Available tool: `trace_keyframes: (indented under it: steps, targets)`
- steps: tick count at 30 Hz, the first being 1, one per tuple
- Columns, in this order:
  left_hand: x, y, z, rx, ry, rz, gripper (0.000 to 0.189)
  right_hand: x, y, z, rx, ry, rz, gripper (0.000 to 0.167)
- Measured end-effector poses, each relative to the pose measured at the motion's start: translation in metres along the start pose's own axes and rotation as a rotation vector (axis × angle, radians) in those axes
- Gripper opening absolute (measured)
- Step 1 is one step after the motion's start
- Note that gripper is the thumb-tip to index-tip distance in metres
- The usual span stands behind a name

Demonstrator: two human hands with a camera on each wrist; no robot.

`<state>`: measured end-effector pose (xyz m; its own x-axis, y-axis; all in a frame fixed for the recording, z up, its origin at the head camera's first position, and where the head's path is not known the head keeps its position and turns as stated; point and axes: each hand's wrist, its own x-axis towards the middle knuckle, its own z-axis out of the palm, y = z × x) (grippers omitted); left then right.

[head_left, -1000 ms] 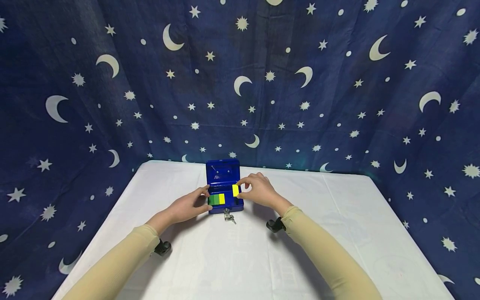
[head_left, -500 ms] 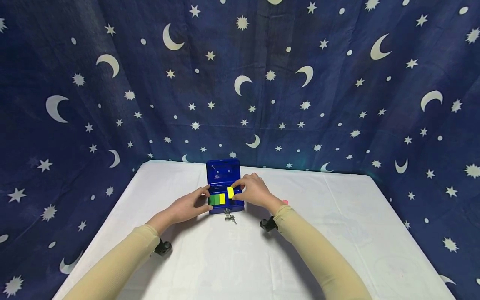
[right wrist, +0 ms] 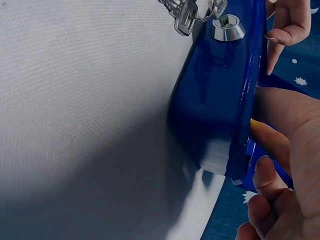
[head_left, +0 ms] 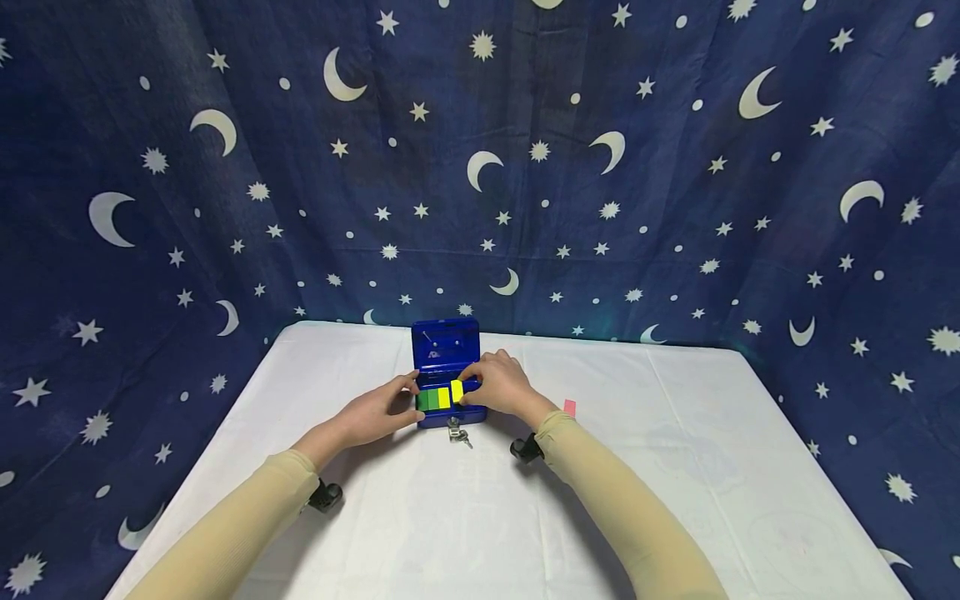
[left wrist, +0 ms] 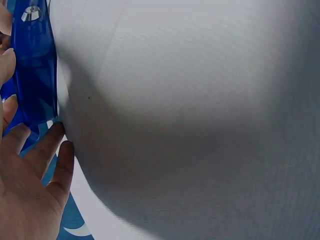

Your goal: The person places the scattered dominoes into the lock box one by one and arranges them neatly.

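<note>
Right hand [head_left: 502,386] pinches a yellow block [head_left: 457,392], long axis front-to-back, just right of the green-and-yellow row [head_left: 432,399], while left hand [head_left: 375,412], spread, touches the box [head_left: 472,415].

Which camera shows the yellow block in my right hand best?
The head view: the yellow block shows clearly in the right hand. The right wrist view catches only a yellow sliver; the left wrist view shows none of it.

Before you stands a white table [head_left: 420,517], its surface faintly creased. Toward its far edge, slightly left of the middle, you have a blue box [head_left: 448,372] with its lid raised on the far side. To your right, well apart from it, lies a small flat pink piece [head_left: 570,408].
</note>
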<state>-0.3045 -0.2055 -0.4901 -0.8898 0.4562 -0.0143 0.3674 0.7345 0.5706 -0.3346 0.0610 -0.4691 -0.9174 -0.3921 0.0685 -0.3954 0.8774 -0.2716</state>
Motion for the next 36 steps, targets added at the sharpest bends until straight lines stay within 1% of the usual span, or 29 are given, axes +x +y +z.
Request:
trace_keyframes:
  steps: [6, 11, 13, 17, 22, 28, 34, 36]
  targets:
    - [-0.001, 0.0004, -0.0001, -0.006, -0.005, 0.0, 0.077, 0.0022, -0.001, 0.0027, -0.036, -0.025, 0.012, 0.041]
    - [0.0005, -0.0009, 0.0007, -0.002, 0.001, 0.001, 0.066, 0.0041, -0.0011, 0.0051, -0.067, -0.029, 0.014, 0.04]
    - [0.0004, -0.0007, 0.0009, -0.004, -0.002, -0.003, 0.067, 0.0044, -0.0013, 0.0062, -0.075, -0.025, 0.011, 0.04]
    - [-0.0007, 0.0003, 0.0004, -0.006, -0.01, -0.009, 0.077, 0.0049, -0.0022, 0.0078, -0.093, -0.022, 0.014, 0.039]
    - [-0.0005, -0.0003, -0.0004, 0.003, -0.009, -0.014, 0.075, 0.0046, -0.0051, 0.0068, -0.13, -0.025, 0.007, 0.04]
    - [-0.0003, -0.0007, -0.0002, 0.007, -0.012, -0.017, 0.08, 0.0051, -0.0067, 0.0077, -0.165, -0.026, -0.013, 0.038]
    - [0.0015, -0.0009, -0.0005, 0.007, -0.007, -0.018, 0.072, 0.0061, -0.0076, 0.0085, -0.18, -0.026, -0.019, 0.038]
    - [0.0015, -0.0009, -0.0005, 0.009, -0.009, -0.017, 0.073, 0.0062, -0.0078, 0.0086, -0.181, -0.029, -0.019, 0.037]
